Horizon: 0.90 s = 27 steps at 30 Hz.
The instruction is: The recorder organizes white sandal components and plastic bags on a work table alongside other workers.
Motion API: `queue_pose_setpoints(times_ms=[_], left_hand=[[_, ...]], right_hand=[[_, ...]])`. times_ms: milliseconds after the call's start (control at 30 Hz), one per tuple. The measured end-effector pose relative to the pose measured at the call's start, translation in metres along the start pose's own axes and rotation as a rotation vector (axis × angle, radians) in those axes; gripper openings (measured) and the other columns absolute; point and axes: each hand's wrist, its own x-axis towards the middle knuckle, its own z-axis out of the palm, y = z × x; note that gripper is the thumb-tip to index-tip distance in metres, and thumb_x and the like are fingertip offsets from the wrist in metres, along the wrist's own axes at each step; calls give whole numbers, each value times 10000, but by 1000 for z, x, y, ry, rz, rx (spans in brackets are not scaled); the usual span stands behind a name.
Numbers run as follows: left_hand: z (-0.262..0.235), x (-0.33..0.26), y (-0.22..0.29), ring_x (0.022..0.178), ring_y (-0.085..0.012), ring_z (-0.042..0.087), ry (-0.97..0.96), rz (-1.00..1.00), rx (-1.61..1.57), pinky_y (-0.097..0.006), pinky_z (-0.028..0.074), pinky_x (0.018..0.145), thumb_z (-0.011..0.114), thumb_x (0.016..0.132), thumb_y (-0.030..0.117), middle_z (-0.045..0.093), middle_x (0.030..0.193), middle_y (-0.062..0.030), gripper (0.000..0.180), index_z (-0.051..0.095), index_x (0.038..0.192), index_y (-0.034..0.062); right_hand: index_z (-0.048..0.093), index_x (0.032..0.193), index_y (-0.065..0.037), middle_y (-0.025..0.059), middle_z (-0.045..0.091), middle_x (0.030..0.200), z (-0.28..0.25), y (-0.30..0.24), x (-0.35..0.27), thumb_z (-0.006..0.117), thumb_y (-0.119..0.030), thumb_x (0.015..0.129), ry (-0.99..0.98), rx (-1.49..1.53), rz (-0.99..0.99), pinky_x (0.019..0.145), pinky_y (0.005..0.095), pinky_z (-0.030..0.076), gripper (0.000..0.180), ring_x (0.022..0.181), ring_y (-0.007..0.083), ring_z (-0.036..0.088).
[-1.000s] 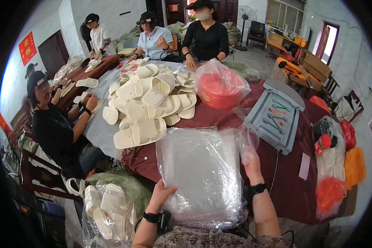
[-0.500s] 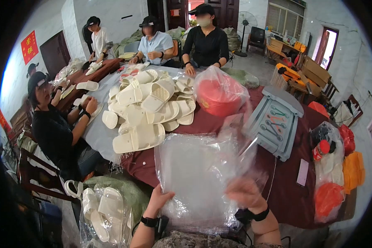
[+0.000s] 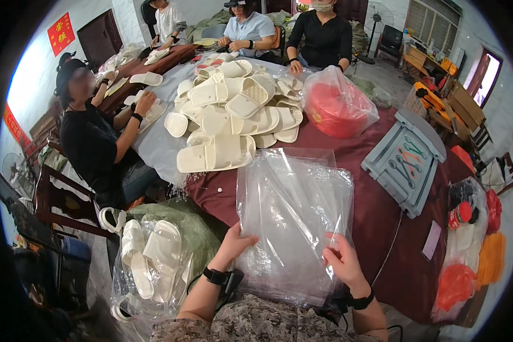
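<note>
The stack of clear plastic bags [image 3: 290, 228] lies right in front of me at the near edge of the table, its lower end close to my patterned clothing. My left hand [image 3: 232, 248] grips its left edge, thumb on top and fingers bent, as far as I can see. My right hand [image 3: 345, 262] is at the right edge, thumb and forefinger a little apart; through such clear film I cannot tell whether they pinch any. A second ago that hand was raised with a loose bag trailing from it; now it is down beside the stack, and the top layers lie skewed, so both my hands are on the plastic together.

Beyond, on the dark red tablecloth [image 3: 376, 216], cream slippers [image 3: 233, 114] are heaped next to a red bundle in clear plastic [image 3: 339, 111]. To the right are a grey plastic tray [image 3: 376, 174] and a pink phone [image 3: 432, 240]; by my left, bagged slippers [image 3: 165, 251]. Further out, a co-worker in black [image 3: 88, 137] sits on the left, others work along the far side, and a standing fan [image 3: 376, 17] stands behind.
</note>
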Motion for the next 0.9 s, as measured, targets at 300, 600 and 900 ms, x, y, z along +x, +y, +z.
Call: queue_pose_setpoints(times_ms=[300,600,900], left_hand=[[-2,-3,9,1039,-170,592,-2,3,-90,-316,478,903,703,873,212,627,1170,-110,548,481,1296,-58],[9,-2,20,1086,-248,615,12,70,595,-357,480,926,789,764,283,617,1195,-201,704,467,1294,-50],[-4,21,12,1079,-219,598,-155,58,159,-337,477,931,684,766,37,614,1186,-152,598,453,1310,-49]], right_hand=[[283,1423,61,123,651,745,11,21,-16,636,-86,865,153,-232,-71,589,312,508,676,618,182,643],[269,1427,77,145,659,717,-9,-6,-25,764,-223,801,41,-626,20,563,369,507,852,608,259,653],[538,1291,-90,137,539,1216,-12,-26,9,739,-362,789,-6,-905,-470,951,441,415,605,1161,343,480]])
